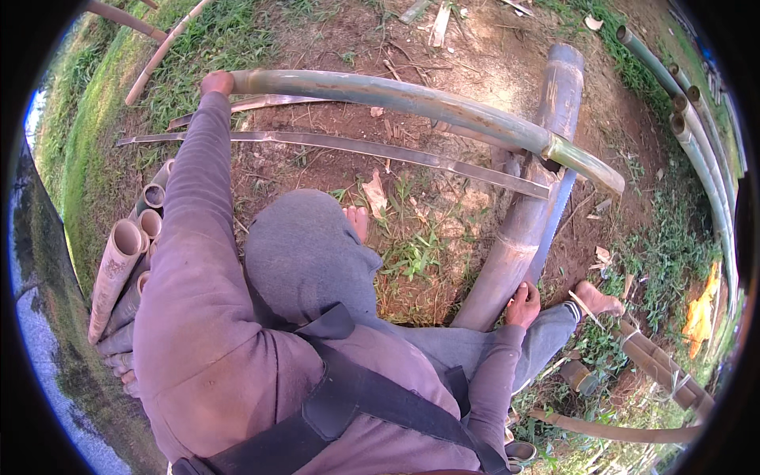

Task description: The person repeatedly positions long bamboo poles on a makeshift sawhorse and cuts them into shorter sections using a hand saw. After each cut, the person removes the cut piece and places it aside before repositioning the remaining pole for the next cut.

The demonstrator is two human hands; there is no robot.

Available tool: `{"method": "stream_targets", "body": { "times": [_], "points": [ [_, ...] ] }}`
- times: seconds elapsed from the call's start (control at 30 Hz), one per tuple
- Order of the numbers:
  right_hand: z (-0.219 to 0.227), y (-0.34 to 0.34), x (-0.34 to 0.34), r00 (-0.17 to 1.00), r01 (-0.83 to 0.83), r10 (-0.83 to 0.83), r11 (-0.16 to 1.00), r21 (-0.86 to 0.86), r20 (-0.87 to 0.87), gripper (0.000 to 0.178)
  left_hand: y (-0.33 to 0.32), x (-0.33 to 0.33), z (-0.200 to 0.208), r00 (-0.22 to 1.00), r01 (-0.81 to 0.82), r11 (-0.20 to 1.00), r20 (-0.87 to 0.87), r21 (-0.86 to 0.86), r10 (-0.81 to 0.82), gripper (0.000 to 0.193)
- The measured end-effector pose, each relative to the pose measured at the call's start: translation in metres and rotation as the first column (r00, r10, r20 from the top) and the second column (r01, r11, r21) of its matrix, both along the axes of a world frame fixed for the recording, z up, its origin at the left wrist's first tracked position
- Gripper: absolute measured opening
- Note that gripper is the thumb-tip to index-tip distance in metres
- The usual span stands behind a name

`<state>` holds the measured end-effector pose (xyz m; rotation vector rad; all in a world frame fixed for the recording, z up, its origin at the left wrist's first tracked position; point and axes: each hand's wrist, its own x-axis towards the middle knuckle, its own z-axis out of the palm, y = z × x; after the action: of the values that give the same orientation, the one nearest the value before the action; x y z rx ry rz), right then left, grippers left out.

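Stretched out to the far left, my left hand (216, 81) is closed round the end of a long green bamboo pole (380, 93). The pole lies across a thick bamboo log (499, 265), its right end reaching past it. Down by the log's right side, my right hand (522, 305) grips a handsaw (556, 226); its handle is hidden in my fingers. The toothed blade points away from me and its upper part meets the underside of the pole or passes behind it; I cannot tell which. A thin split bamboo strip (348, 145) runs nearer me, its right end at the log.
Cut bamboo tubes (127, 237) are stacked at my left. Several long poles (701, 134) lie along the right edge. Tied bamboo pieces (661, 364) and a short tube (578, 376) rest at the lower right. My bare foot (599, 301) is beside the log.
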<state>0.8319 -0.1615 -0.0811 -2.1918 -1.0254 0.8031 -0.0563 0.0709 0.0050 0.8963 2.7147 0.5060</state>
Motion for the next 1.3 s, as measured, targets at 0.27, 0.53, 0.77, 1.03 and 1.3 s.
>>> {"method": "stream_targets", "body": {
  "times": [0.27,0.53,0.77,1.03,1.3],
  "points": [
    [0.062,0.028,-0.05,0.983,0.038,-0.078,0.971,0.234,0.166,0.034,0.039,0.153,-0.023,0.854,0.431,0.901,-0.302,-0.048,-0.424,0.056],
    [0.144,0.13,-0.126,0.776,-0.554,0.237,0.699,0.453,0.585,0.034,0.062,0.209,-0.08,0.643,0.606,0.531,-0.028,-0.593,-0.765,0.058],
    [0.151,0.155,-0.186,0.718,-0.689,0.468,0.585,0.427,0.516,0.039,0.054,0.191,-0.086,0.599,0.664,0.597,-0.157,-0.45,-0.785,0.025],
    [0.22,0.215,-0.272,0.191,-0.904,0.247,0.421,0.072,0.95,0.075,0.024,0.34,0.023,0.17,0.977,-0.006,-0.801,0.211,-0.574,0.022],
    [0.192,0.255,-0.193,0.236,-0.849,0.664,0.497,-0.182,0.71,0.023,-0.029,0.381,-0.003,0.181,0.899,-0.167,-0.692,0.404,-0.699,0.033]
  ]
}}
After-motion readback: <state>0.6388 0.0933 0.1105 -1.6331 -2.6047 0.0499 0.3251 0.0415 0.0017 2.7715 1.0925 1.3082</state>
